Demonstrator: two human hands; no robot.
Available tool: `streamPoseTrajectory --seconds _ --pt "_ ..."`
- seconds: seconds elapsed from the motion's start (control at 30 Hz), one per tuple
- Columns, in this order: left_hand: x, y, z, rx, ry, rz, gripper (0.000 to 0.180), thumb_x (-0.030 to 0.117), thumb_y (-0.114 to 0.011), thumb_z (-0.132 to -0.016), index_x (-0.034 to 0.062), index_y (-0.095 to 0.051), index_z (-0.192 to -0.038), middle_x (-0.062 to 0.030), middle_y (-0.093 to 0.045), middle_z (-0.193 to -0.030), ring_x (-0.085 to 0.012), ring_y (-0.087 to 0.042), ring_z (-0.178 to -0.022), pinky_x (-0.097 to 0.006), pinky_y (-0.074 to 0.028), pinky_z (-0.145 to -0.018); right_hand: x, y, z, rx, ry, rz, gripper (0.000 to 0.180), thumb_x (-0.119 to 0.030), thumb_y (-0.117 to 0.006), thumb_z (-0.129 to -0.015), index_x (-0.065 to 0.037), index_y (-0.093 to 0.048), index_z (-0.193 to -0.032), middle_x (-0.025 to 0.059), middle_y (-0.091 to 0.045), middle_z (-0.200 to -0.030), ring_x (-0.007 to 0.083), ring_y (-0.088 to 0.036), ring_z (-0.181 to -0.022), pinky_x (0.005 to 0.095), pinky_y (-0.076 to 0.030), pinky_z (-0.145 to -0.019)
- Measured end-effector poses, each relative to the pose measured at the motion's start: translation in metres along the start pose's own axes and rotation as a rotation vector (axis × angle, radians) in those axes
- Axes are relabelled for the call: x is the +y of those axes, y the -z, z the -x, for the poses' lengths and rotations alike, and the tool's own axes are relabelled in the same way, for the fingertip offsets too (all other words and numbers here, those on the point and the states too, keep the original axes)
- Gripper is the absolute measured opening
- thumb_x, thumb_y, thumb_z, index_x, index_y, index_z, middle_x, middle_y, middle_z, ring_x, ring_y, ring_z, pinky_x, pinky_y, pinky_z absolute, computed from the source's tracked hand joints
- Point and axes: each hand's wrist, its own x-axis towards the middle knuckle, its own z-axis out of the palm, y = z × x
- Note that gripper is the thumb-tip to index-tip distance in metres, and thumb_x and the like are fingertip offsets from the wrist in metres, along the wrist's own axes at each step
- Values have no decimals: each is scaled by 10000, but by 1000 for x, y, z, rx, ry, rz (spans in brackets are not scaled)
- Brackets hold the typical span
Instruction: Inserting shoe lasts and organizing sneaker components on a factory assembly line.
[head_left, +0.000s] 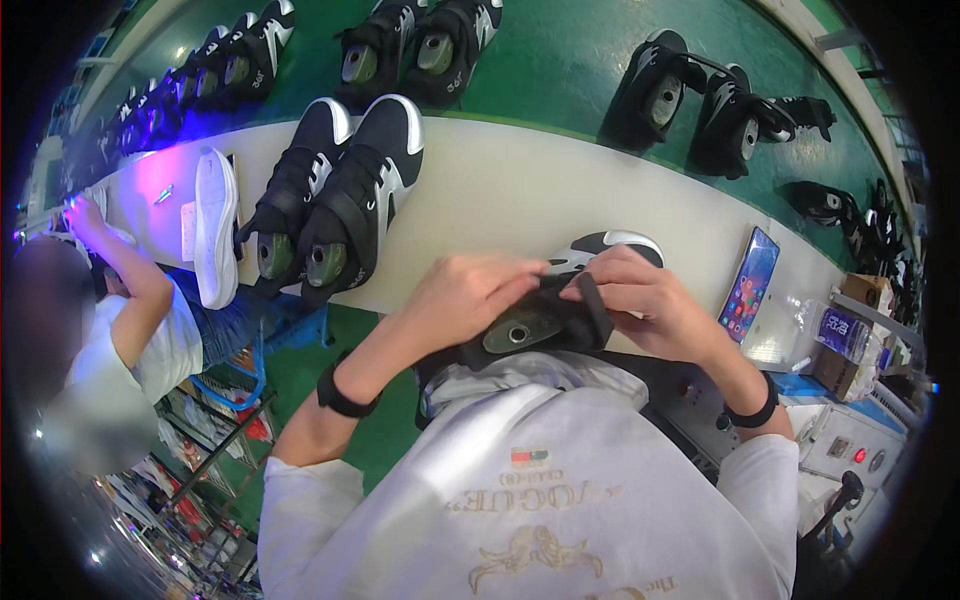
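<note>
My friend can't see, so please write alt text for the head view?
A person's left grip and right grip hold a black shoe at a white table. Two similar shoes stand left, a phone lies right, and more shoes line a green surface beyond.

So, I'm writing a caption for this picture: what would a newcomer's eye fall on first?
Probably the left hand and right hand at the centre, both on a black shoe. Next, the silver-toed pair on the pale worktop to the left, and the lit phone to the right.
</note>
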Motion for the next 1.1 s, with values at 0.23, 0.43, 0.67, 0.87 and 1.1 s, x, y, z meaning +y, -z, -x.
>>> streamPoseTrajectory --seconds 0.23,0.43,0.67,0.87,1.1 --pt "59 10 7 254 145 -233 56 39 -658 -886 20 -708 -902 -111 -699 -763 -239 -696 -691 -335 -530 -594 -15 -2 -8 2 -86 46 582 75 -738 -693 -56 -654 -1254 91 -684 -1188 308 -613 -1101 400 -527 -936" --pt "76 -34 54 109 48 -233 58 33 -679 -808 6 -659 -855 -133 -668 -1142 -271 -698 -913 -340 -592 -714 -13 -3 -11 34 -88 84 578 16 -800 -646 -46 -678 -1208 92 -693 -1160 293 -629 -1062 368 -545 -895" --pt "56 -4 38 -32 -115 -68 139 35 -698 -805 34 -687 -944 -116 -661 -1165 -281 -690 -975 -355 -588 -797 -16 -6 -25 41 -44 259 511 -74 -809 -639 -12 -659 -1123 84 -660 -1075 286 -592 -1005 378 -517 -873" --pt "45 -16 3 272 -83 -255 362 149 -857 -672 122 -697 -996 -47 -615 -1030 -258 -631 -884 -350 -533 -689 -16 -18 -36 -19 31 236 494 -129 -844 -613 -39 -562 -1007 83 -547 -951 295 -512 -894 386 -456 -775" --pt "31 -23 4 332 -205 -336 372 112 -881 -584 139 -721 -918 -7 -631 -882 -223 -592 -750 -317 -485 -587 -14 19 -3 34 -108 -90 506 90 -700 -765 -62 -649 -1246 117 -611 -1217 270 -623 -1031 372 -543 -821"
